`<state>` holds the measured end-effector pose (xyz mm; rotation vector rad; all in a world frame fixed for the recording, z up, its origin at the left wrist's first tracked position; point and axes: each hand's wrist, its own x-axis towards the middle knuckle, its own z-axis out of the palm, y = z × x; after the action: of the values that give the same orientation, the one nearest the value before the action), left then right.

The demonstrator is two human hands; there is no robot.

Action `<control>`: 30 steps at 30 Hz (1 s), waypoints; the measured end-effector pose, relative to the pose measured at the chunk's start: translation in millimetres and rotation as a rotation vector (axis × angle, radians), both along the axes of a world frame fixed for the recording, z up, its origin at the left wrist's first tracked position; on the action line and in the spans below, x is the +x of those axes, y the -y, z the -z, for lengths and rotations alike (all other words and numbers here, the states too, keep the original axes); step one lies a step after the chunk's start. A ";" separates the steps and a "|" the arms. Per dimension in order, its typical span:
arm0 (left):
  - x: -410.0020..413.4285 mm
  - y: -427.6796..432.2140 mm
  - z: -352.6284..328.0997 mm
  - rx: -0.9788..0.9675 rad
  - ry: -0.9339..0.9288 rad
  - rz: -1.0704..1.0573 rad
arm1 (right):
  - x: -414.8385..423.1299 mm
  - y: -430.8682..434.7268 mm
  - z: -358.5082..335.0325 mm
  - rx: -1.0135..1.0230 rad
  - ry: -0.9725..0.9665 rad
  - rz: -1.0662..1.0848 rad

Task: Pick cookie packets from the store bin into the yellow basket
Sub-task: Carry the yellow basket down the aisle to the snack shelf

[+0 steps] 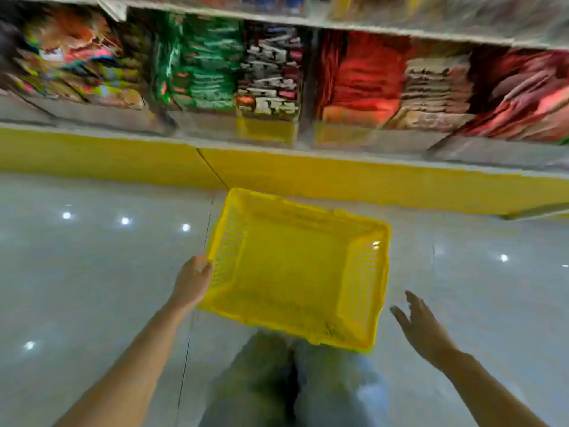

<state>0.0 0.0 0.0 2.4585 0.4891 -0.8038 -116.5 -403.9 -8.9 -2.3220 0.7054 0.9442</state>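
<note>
Grey tiled floor (92, 272) fills most of the view, and a shelf (338, 180) on a yellow base runs across the top. Its clear-fronted bins (215, 124) hold packets (203, 72) in green, red and brown stacks, too blurred to tell which are cookies. They should be light, crinkly and slippery, with brittle contents, so pinch one gently across its flat faces or by a sealed edge. The basket (295, 208), stiff latticed plastic and empty, sits tilted below the shelf, above the person's jeans (292, 380). The left hand (192, 282) grips its left rim. The right hand (421, 325) is spread and free, near the right wall, not touching. Only the bin fronts stand in the way.
</note>
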 end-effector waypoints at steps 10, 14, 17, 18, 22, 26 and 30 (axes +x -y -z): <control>10.5 -14.8 119.2 0.001 -0.167 -0.396 | 28.6 -32.8 105.1 0.065 -0.082 0.481; 4.7 -18.1 99.9 -0.002 -0.209 -0.446 | 35.5 -25.3 78.0 0.091 -0.055 0.462; -7.9 -25.0 61.2 0.024 -0.250 -0.502 | 41.4 -26.0 33.1 0.067 -0.030 0.377; -14.2 -29.5 45.2 0.030 -0.269 -0.521 | 42.5 -25.9 16.0 0.052 -0.031 0.346; -43.6 -58.3 -31.5 0.052 -0.302 -0.500 | 46.5 -35.0 -59.2 0.015 -0.039 0.347; -75.6 -99.4 -105.9 0.075 -0.249 -0.556 | 62.4 -67.7 -132.5 -0.091 -0.028 0.293; -102.4 -148.8 -171.5 0.088 -0.174 -0.680 | 85.7 -120.6 -192.1 -0.111 0.047 0.163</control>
<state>-102.4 148.8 171.5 2.0738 1.3510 -0.7037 -30.8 -283.3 183.2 -2.3317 0.9333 0.7939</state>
